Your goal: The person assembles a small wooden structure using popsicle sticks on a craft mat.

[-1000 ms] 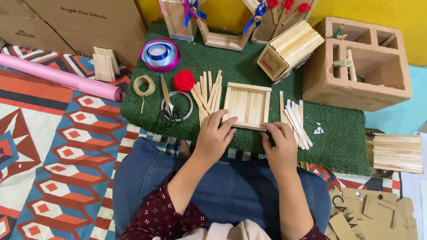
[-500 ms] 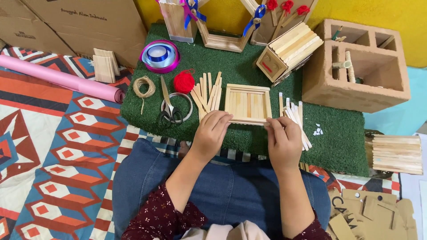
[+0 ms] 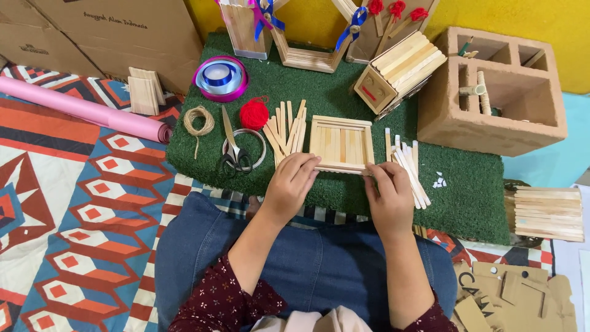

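**A:** From the head camera, what is changing for you right now?

**B:** Very little is shifting. Compared with a second ago, your left hand (image 3: 294, 181) is staying at the near left corner of the square stick panel (image 3: 342, 144), while your right hand (image 3: 388, 195) is moving in from beside the loose sticks to the panel's near right corner. The panel itself is lying where it was, flat on the green turf mat (image 3: 467, 190), so I judge you are pressing its near edge stick down rather than starting a new piece.

**A:** And how are your hands sitting?

**B:** Your left hand is lying curled, fingers bent down onto the near edge of the panel, touching it but not lifting it. Your right hand is resting loosely closed, its fingertips touching the near right corner. Neither is gripping anything clear of the mat, as far as I can tell.

**A:** What is lying around the panel?

**B:** Just left of it a fan of plain sticks (image 3: 287, 126) is spreading out, and further left the red yarn ball (image 3: 254, 114), the scissors (image 3: 234, 147) and a coil of twine (image 3: 198, 120) are sitting. Just right of the panel another bunch of sticks (image 3: 409, 166) is lying near your right hand. On the far side a small stick house (image 3: 399, 71) is standing, with a clay-coloured block (image 3: 491, 92) to its right. A stack of sticks (image 3: 549, 213) is resting well off to the right.
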